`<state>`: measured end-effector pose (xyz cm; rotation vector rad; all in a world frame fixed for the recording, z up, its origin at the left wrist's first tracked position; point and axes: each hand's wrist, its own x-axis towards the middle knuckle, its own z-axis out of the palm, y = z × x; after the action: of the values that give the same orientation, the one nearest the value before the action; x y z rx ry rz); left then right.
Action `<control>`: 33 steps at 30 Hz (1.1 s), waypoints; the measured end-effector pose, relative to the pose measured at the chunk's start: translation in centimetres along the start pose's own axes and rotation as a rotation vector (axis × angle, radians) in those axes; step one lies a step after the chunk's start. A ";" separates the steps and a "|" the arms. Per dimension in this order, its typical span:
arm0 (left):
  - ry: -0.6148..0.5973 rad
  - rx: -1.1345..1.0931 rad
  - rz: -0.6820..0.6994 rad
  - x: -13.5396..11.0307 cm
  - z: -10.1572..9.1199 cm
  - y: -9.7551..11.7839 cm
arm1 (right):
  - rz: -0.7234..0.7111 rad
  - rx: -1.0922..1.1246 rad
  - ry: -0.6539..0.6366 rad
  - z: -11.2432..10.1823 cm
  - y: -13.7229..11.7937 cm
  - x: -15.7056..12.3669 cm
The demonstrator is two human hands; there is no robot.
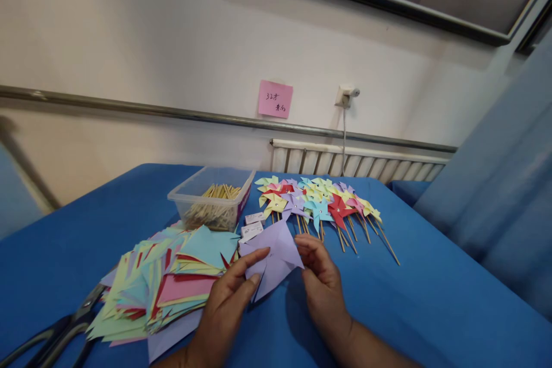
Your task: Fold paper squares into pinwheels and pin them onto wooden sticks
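A lilac paper square (274, 253), partly folded into points, is held over the blue tablecloth (409, 310). My left hand (230, 293) pinches its lower left part with thumb and fingers. My right hand (321, 279) grips its right edge with closed fingers. Just left of my left hand lies a loose heap of cut coloured paper squares (159, 284). Beyond the lilac paper lie several finished paper pinwheels (317, 201) on wooden sticks.
A clear plastic tub (213, 198) with wooden sticks stands behind the paper heap. Small white boxes (252, 225) lie beside it. Scissors (60, 330) lie at the lower left. A radiator (353, 162), a pink wall note (275, 99) and blue fabric (500, 195) at right border the table.
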<state>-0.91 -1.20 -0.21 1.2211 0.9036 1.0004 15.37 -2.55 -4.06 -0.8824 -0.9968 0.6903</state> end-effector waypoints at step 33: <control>0.053 0.089 -0.039 0.9 -0.1 -0.3 | 0.219 -0.051 -0.247 -1.1 0.1 0.6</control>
<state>-0.66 -0.34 -0.56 1.2519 1.0193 0.9742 16.60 -2.39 -4.17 -0.9763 -1.1507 0.9811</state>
